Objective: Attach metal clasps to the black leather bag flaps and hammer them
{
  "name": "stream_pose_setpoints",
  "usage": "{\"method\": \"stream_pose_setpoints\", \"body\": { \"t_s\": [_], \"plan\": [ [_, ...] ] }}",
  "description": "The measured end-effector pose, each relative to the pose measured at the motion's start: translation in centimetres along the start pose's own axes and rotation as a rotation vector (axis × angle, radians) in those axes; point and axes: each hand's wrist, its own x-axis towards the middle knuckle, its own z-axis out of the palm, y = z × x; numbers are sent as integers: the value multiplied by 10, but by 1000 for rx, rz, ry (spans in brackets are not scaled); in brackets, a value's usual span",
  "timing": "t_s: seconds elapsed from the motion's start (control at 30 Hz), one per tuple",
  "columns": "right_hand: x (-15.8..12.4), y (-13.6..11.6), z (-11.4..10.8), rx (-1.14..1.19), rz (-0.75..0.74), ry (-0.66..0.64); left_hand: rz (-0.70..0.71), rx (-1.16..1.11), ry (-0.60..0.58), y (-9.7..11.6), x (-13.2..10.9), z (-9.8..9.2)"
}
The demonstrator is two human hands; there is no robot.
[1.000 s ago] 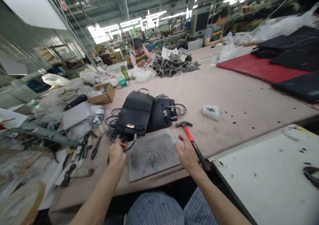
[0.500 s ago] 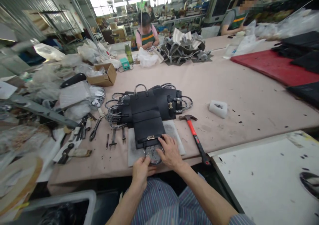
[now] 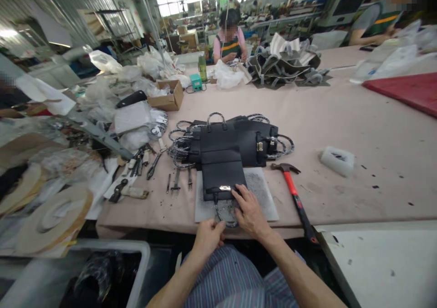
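Note:
A black bag panel [image 3: 223, 174] with a shiny metal clasp [image 3: 225, 188] and a rope-like patterned handle [image 3: 223, 220] lies with its lower end over a speckled white board [image 3: 262, 189]. My left hand [image 3: 209, 236] is closed in a pinch at the handle's loop, by the table edge. My right hand [image 3: 251, 211] rests with fingers spread, its fingertips on the panel's lower right corner beside the clasp. Behind that panel lies a pile of similar black bag pieces [image 3: 251, 139] with patterned handles. A claw hammer [image 3: 294, 189] with a red and black grip lies to the right.
Punching tools [image 3: 176, 180] and pliers [image 3: 155, 164] lie on the left. A white roll [image 3: 337, 160] sits on the right. Farther back are a cardboard box [image 3: 169, 98], a grey pile of pieces [image 3: 283, 64] and a co-worker [image 3: 229, 42]. A bin [image 3: 145, 258] stands below left.
The head view has swung left, so everything sits farther right. My left hand has slid along the handle toward the bottom of its loop; my right hand stays at the panel's corner.

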Motion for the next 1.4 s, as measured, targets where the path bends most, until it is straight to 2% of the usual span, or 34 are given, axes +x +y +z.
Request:
{"method": "stream_pose_setpoints", "body": {
  "t_s": [0.07,0.13,0.27,0.33,0.37,0.43,0.53,0.7,0.8,0.93,1.07,1.13,1.23,1.27,1.3,1.4],
  "plan": [
    [0,9,2,9,-49,15,45,43,-6,0,4,-11],
    [-1,13,3,-4,-66,44,132,122,70,5,12,-32],
    [-3,11,4,-45,-64,71,269,492,444,24,42,-103],
    [-2,9,4,-53,-61,69,241,685,600,32,62,-142],
    [-2,8,3,-53,-59,67,204,755,640,35,73,-160],
    [-1,7,1,-50,-55,61,136,854,644,40,95,-187],
    [0,5,-2,-55,-38,34,63,914,554,46,126,-210],
    [3,0,-7,-83,-4,-12,-17,913,387,56,156,-218],
    [7,-5,-13,-92,15,-21,-6,891,368,60,162,-216],
    [18,-19,-20,-135,83,-24,43,807,413,59,159,-217],
    [31,-33,-16,-167,66,-66,72,636,481,51,145,-217],
    [34,-36,-9,-176,57,-117,102,375,505,47,135,-212],
    [34,-36,0,-185,54,-151,181,-159,499,44,122,-199],
    [34,-36,2,-187,53,-150,196,-241,502,43,119,-194],
    [33,-35,3,-189,51,-147,198,-233,517,43,118,-190],
    [32,-34,4,-196,49,-136,156,-24,605,42,118,-187]
  ]
}}
